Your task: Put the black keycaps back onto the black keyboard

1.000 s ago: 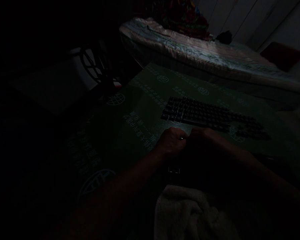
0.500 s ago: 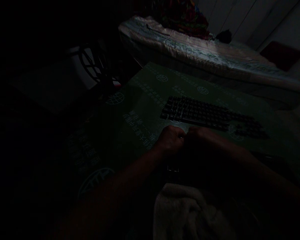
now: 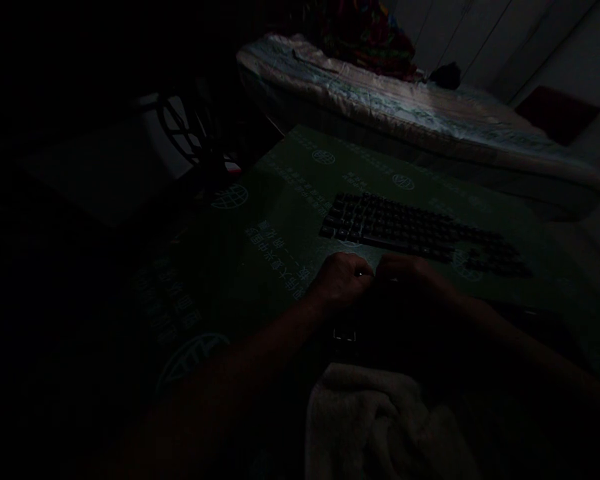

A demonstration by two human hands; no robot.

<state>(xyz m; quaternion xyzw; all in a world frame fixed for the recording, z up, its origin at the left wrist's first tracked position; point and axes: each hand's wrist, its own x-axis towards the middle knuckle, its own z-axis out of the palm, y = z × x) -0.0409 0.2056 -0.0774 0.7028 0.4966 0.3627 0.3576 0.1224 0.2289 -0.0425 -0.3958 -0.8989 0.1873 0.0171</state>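
My left hand (image 3: 341,280) is closed, with a tiny bright glint at its fingertips. Right beside it my right hand (image 3: 405,268) is closed too, its fingers bent down and mostly in shadow. Whatever they pinch is too dark to make out. Under and in front of the hands lies a long dark object (image 3: 525,311), perhaps a keyboard body, with a small pale bracket-shaped outline near its left end. Just beyond the hands, black keyboard keys (image 3: 405,227) lie in rows on the green printed board (image 3: 275,267), whose print shows between some of them.
A crumpled light cloth (image 3: 365,413) lies at the near edge. Behind the board stands a bed or padded bench (image 3: 430,113) with a colourful textile (image 3: 370,40) on it. At the left is a dark chair-like frame (image 3: 183,130). The room is very dark.
The right hand has shifted slightly and its wrist sits a little lower. The left hand stays nearly in place. The view has moved a touch.
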